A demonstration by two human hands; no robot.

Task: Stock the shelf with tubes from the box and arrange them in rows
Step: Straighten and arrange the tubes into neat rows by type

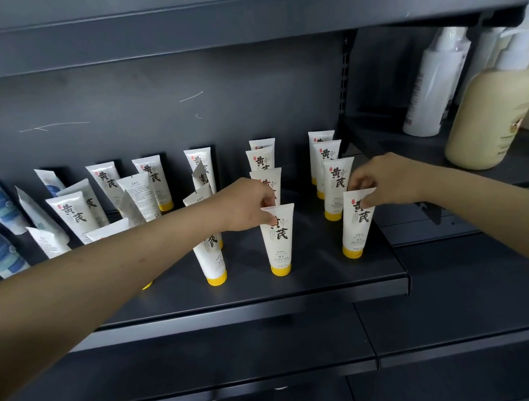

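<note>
Left hand (250, 205) pinches the top of the middle tube (279, 238), right hand (387, 182) the right tube (357, 222); best stand both straight, in line w/ tubes behind (336, 185).

tubes (279, 238): white, yellow caps, black script | shelf (268, 299): dark grey

The white plastic tubes with yellow caps (278, 238) on the dark metal shelf (268, 296) each carry large black brush characters, 黄芪, beside a small red seal. The finer print beneath is too small to read.
</note>
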